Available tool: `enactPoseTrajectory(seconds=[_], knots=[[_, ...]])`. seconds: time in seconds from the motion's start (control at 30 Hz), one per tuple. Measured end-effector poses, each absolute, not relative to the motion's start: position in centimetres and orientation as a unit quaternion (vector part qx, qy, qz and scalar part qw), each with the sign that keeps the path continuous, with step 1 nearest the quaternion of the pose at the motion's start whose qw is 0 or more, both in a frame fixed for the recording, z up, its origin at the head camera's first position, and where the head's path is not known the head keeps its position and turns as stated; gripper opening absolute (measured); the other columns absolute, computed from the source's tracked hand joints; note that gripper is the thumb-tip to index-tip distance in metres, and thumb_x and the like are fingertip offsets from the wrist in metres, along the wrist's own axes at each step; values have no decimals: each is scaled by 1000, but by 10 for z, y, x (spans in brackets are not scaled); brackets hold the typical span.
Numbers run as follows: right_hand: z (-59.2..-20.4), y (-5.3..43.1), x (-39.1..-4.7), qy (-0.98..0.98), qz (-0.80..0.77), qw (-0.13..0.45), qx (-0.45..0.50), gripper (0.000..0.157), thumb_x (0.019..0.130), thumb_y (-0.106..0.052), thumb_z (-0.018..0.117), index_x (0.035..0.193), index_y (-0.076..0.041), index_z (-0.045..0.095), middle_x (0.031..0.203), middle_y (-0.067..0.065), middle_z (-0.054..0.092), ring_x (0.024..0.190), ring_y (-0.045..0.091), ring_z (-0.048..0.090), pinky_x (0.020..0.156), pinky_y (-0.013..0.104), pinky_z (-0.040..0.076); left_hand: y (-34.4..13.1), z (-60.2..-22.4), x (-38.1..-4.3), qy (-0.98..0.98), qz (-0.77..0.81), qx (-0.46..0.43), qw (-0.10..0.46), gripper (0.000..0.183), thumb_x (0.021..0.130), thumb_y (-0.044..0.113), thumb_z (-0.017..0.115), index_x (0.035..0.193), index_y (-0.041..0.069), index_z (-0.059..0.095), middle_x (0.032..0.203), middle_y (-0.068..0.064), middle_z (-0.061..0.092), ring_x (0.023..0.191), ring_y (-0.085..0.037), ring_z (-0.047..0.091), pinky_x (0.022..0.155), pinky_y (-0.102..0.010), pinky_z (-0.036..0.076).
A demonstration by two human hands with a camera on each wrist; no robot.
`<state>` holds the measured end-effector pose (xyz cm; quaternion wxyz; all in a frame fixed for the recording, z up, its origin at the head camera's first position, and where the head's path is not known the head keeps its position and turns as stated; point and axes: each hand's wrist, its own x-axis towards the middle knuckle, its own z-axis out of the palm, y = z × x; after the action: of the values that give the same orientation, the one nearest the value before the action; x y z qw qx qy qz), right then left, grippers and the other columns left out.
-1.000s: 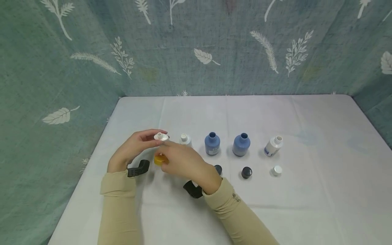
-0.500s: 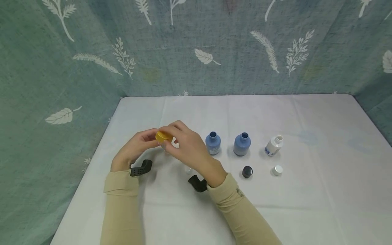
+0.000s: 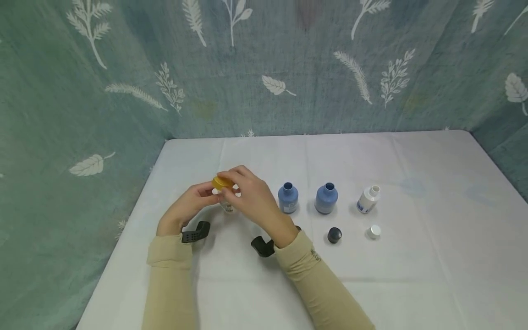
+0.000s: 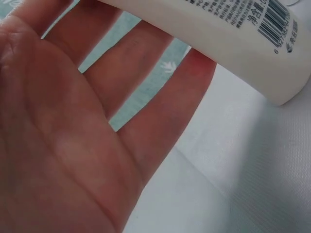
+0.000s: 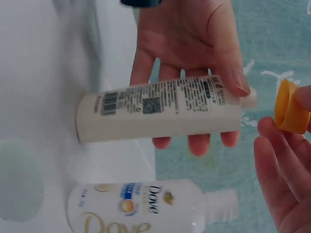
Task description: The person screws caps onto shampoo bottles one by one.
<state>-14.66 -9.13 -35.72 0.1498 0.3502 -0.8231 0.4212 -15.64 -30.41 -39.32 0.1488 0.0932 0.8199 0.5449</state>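
Note:
A white squeeze bottle (image 5: 160,109) with fine print and a barcode stands close to upright in my left hand (image 3: 185,206), the thumb on its near side and the fingers behind it. In the left wrist view only the lower part of this bottle (image 4: 233,34) shows. My right hand (image 3: 255,197) pinches a yellow cap (image 3: 222,183) above the bottle. The right wrist view has a small gap between the yellow cap (image 5: 287,104) and the bottle's narrow neck. Beside it stands a white Dove bottle (image 5: 141,208) without a cap, mostly hidden by my right hand in the head view.
Two blue uncapped bottles, one nearer (image 3: 288,198) and one further right (image 3: 326,199), stand on the white-covered table (image 3: 392,284). Right of them is a small white bottle (image 3: 368,199). A black cap (image 3: 334,235) and a white cap (image 3: 373,232) lie in front.
My right hand has lifted the yellow cap from low beside the white bottle to just above its neck. The left hand keeps its hold. The head view has shifted slightly.

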Motion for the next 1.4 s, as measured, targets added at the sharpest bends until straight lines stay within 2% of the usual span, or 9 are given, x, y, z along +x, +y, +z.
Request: enactPoseTrajectory(seconds=[0.17,0.3,0.47,0.6,0.87,1.4], knots=[[-365,-93,-146,-840,393,162,337,30,85,-20,59,115,-15,58,104,-5,51,78,6,55,66,10,40,-303,-399,-155,817,548,90,155,46,81,34,64,123,18,54,122,-3,53,116,-23,41,95,-53,23],[-365,-96,-145,-850,363,188,334,29,85,-21,60,113,-16,59,104,-6,52,75,2,53,62,10,39,-303,-398,-154,812,552,102,161,45,84,33,60,126,16,51,127,-3,49,120,-24,37,96,-56,22],[-365,-98,-145,-859,354,192,316,26,84,-23,61,110,-18,61,104,-10,54,76,-2,50,62,11,39,-301,-397,-155,811,548,120,165,44,87,32,57,127,16,48,130,-3,45,122,-23,34,97,-58,19],[-365,-98,-145,-860,357,190,313,26,84,-22,62,109,-19,61,104,-12,54,80,-3,50,64,10,39,-302,-395,-154,809,550,109,174,43,87,33,57,126,18,49,129,-1,46,122,-20,35,98,-53,21],[-366,-100,-147,-854,334,211,338,25,83,-24,63,108,-19,63,106,-11,55,96,2,49,75,13,41,-302,-394,-152,804,557,123,167,41,89,27,55,125,10,49,126,-6,48,117,-22,39,97,-49,24],[-368,-101,-148,-855,323,216,343,22,83,-22,63,105,-21,65,104,-9,55,94,4,49,74,14,41,-302,-393,-153,801,559,135,164,38,89,24,55,122,6,52,122,-7,52,114,-20,43,96,-46,26]])
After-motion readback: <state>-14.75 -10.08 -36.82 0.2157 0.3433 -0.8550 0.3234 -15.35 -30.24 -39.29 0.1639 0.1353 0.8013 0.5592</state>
